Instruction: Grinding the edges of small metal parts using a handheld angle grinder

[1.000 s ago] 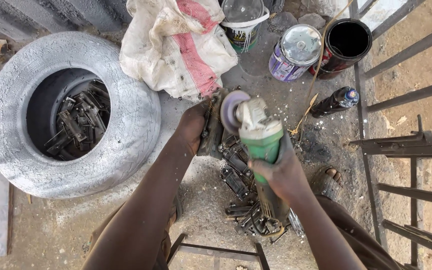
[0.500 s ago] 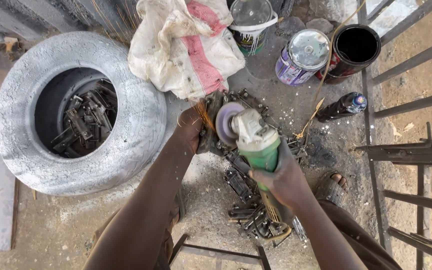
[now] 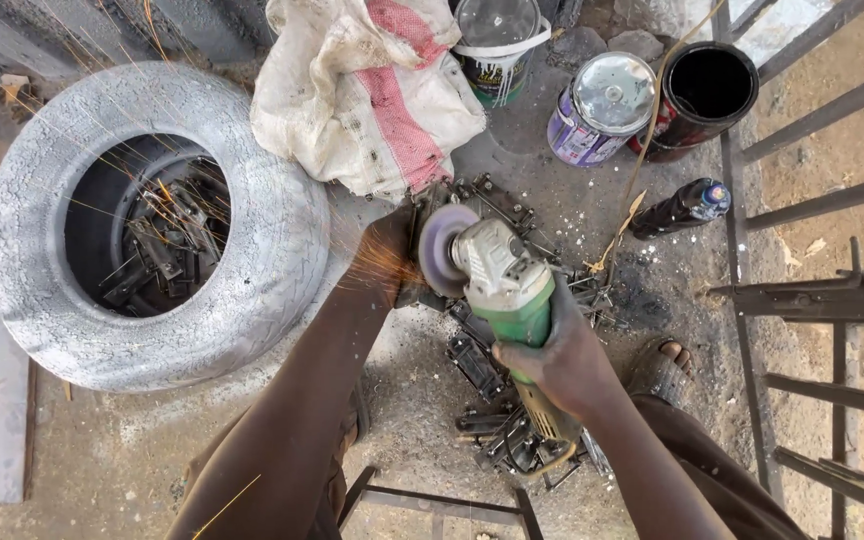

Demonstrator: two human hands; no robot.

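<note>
Near the bottom of the view a thin bent metal frame [image 3: 432,497] lies on the dusty ground, and just above it a heap of small dark metal brackets [image 3: 497,420] runs up toward the hands. The right hand [image 3: 557,360] is clenched round the green body of an angle grinder [image 3: 497,275], which a second ago stood more upright and now lies lower and further left, its grey disc [image 3: 444,250] pressed against a small metal piece [image 3: 422,295]. The left hand [image 3: 384,258] grasps and steadies that piece, mostly hidden behind the disc. Sparks, absent a second ago, now stream leftward, so grinding looks to be under way. A sandalled foot [image 3: 662,365] rests to the right of the heap. To the left lies a grey-painted tyre [image 3: 282,230] with more metal pieces inside it. Further off are a dirty white sack with a red stripe [image 3: 372,90], a dark bottle [image 3: 682,207], a lidded paint tin [image 3: 602,110], an open black can [image 3: 702,90] and a white bucket [image 3: 497,50]. Dark metal bars [image 3: 822,300] run along the right over sandy ground.
</note>
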